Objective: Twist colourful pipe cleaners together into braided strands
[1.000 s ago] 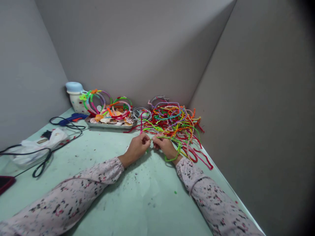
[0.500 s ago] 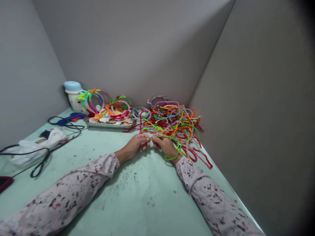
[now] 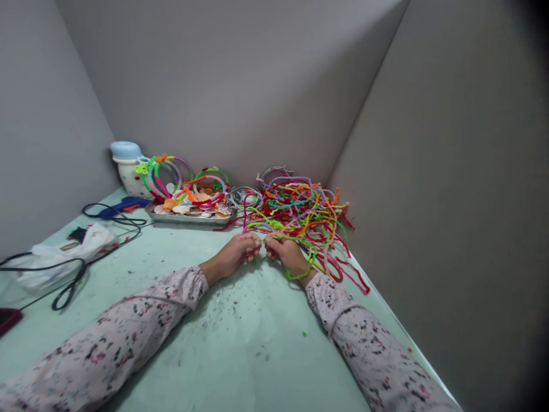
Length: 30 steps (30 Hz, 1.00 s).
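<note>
Both hands meet over the table, fingertips nearly touching. My right hand (image 3: 288, 254) pinches a green pipe cleaner (image 3: 295, 277), whose length trails back over the hand and loops at the wrist. My left hand (image 3: 238, 252) is closed in a pinch at the near end of the same strand; the fingers hide most of what lies between them. Just beyond the right hand spreads a tangled heap of colourful pipe cleaners (image 3: 295, 200), some strands running down beside the wrist.
A metal tray (image 3: 193, 219) holds disc-like pieces and wrapped headbands (image 3: 165, 174). Near it are wire coils (image 3: 246, 197), a blue-lidded container (image 3: 128, 171), a blue tool (image 3: 122, 207), a black cord (image 3: 81, 269) and a white plastic bag (image 3: 55, 260). Grey walls enclose the green table (image 3: 240, 355).
Almost nothing differs. Both hands keep their pinch at the same spot, with only a tiny shift of the fingers and of the view.
</note>
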### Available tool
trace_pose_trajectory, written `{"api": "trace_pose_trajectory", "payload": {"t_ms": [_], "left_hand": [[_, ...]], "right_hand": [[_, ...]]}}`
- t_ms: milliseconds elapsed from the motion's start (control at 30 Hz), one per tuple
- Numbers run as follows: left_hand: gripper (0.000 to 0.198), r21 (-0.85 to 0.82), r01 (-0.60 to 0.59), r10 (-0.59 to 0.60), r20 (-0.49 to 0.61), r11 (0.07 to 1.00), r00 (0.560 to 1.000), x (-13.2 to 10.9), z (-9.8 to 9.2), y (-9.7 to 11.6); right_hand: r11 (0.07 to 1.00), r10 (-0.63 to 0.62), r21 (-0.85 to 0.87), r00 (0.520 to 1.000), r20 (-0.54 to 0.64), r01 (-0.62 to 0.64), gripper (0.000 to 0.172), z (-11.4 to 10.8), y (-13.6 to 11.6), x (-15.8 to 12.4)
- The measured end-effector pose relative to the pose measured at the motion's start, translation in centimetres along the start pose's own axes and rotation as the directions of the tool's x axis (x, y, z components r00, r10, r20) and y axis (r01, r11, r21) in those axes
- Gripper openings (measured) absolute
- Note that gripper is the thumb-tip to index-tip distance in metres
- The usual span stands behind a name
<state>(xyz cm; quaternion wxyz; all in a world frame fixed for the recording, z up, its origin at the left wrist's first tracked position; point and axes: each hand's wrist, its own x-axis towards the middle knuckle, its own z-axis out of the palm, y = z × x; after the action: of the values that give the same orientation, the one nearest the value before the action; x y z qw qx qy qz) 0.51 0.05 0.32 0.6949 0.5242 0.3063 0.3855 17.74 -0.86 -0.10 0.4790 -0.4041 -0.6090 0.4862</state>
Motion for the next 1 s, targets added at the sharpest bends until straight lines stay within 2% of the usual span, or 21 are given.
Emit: {"api": "trace_pose_trajectory", "payload": {"t_ms": [167,333,433,533,600,833,1000], "left_hand": [[0.008,0.101,-0.037,0.040,-0.031,0.994,0.999,0.0,0.3,0.0],[0.011,0.338,-0.055,0.088,-0.084,0.939,0.993,0.2,0.5,0.1],[0.014,0.602,-0.151,0.240,-0.069,0.784,0.968,0.1,0.5,0.3],[0.011,0.784,-0.155,0.367,-0.098,0.601,0.925,-0.2,0.8,0.4],[0.011,0.826,-0.134,0.400,-0.119,0.548,0.909,-0.4,1.0,0.5],[0.014,0.881,-0.110,0.491,-0.150,0.460,0.858,-0.3,0.9,0.2],[0.011,0.928,-0.093,0.505,-0.111,0.361,0.856,-0.4,1.2,0.1]], "right_hand": [[1.000,0.020,-0.014,1.000,0.017,-0.020,0.028,-0.1,-0.1,0.0],[0.999,0.042,-0.025,0.998,0.043,-0.041,0.030,0.0,0.0,0.1],[0.997,0.062,-0.038,0.997,0.048,-0.060,0.030,0.0,0.0,0.2],[0.996,0.071,-0.050,0.997,0.036,-0.069,0.030,-0.2,-0.1,0.4],[0.997,0.062,-0.056,0.998,0.025,-0.060,0.030,-0.3,-0.1,0.4],[0.999,0.033,-0.017,0.999,-0.020,-0.034,0.024,-0.2,-0.1,0.3],[0.999,0.031,0.023,0.999,-0.029,-0.030,0.028,-0.4,0.7,0.7]]}}
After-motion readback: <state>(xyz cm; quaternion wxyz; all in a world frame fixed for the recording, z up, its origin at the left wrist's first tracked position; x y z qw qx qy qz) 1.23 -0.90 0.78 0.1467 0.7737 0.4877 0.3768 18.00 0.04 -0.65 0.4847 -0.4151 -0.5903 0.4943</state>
